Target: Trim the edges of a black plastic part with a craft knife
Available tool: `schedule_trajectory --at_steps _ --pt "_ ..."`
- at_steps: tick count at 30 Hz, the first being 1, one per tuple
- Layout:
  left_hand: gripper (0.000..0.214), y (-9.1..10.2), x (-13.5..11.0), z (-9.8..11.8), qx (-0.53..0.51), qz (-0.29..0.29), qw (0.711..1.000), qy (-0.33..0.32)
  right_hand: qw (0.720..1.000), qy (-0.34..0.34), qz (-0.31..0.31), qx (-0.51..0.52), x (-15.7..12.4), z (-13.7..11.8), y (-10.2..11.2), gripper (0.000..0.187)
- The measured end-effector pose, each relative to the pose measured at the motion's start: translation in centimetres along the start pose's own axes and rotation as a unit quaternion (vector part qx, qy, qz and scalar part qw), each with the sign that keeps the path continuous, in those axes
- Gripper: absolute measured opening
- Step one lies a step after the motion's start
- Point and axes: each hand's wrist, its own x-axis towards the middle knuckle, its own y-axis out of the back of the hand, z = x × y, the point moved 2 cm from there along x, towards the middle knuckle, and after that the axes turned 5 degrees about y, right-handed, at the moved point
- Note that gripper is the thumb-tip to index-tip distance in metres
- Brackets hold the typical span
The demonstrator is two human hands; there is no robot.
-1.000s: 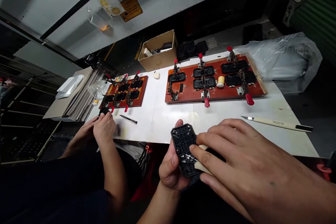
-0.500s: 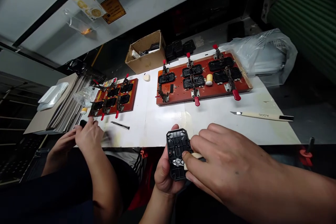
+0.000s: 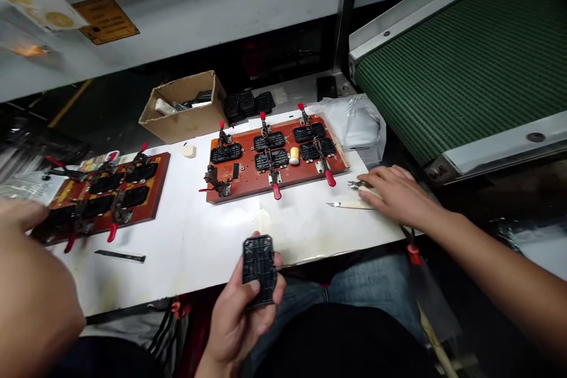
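Left hand (image 3: 237, 313): fingers clasped around a black plastic part (image 3: 259, 270), ribbed face up, held upright-tilted just in front of the near edge of the counter (image 3: 212, 242), above the person's lap.

Right hand (image 3: 394, 192): stretched out to the right end of the counter, palm down, fingers loosely curled over the pale handle of a craft knife (image 3: 349, 205); whether they actually grip it cannot be told. The blade tip points left, clear of the hand. A small metal tool (image 3: 354, 184) lies just beside the fingertips.

Red clamp jig (image 3: 274, 156): lies on the counter beyond both hands, carrying several black parts under toggle clamps with red handles; a small cream cylinder (image 3: 293, 155) stands among them.

Second red jig (image 3: 106, 189): on the left of the counter, likewise loaded with black parts. A co-worker's hand (image 3: 20, 215), blurred, is at its left end.

Thin dark blade (image 3: 119, 256): flat on the counter near the second jig.

Cardboard box (image 3: 183, 107): open, behind the jigs; a stack of black parts (image 3: 248, 104) just beside it.

Plastic bag (image 3: 354, 124): at the counter's far right corner.

Green conveyor belt (image 3: 456, 65): right of the counter.
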Motion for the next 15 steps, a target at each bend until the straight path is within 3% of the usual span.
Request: schedule_trajectory --at_steps 4,7,10,13,15 --pt "0.088 -1.8 0.4 -1.5 -0.020 -0.067 0.998 0.007 0.999 0.034 0.032 -0.005 0.8 2.1 -1.9 0.045" --pt "0.099 -1.7 0.5 -1.7 -0.037 -0.092 0.995 -0.012 0.995 0.091 0.041 0.020 0.4 0.7 -2.3 0.046" --pt "0.101 -1.4 0.3 -1.5 -0.010 -0.076 0.997 -0.031 0.989 0.134 -0.007 0.065 -0.5 -1.6 -3.1 0.037" --pt "0.088 -1.9 -0.2 0.4 0.107 -0.010 0.986 -0.128 0.983 0.134 -0.012 0.123 -1.4 -4.3 -3.5 0.028" --pt "0.075 -3.2 -0.3 3.4 0.209 0.074 0.934 -0.279 0.972 0.132 0.039 0.190 -1.8 -6.7 -3.0 0.025"
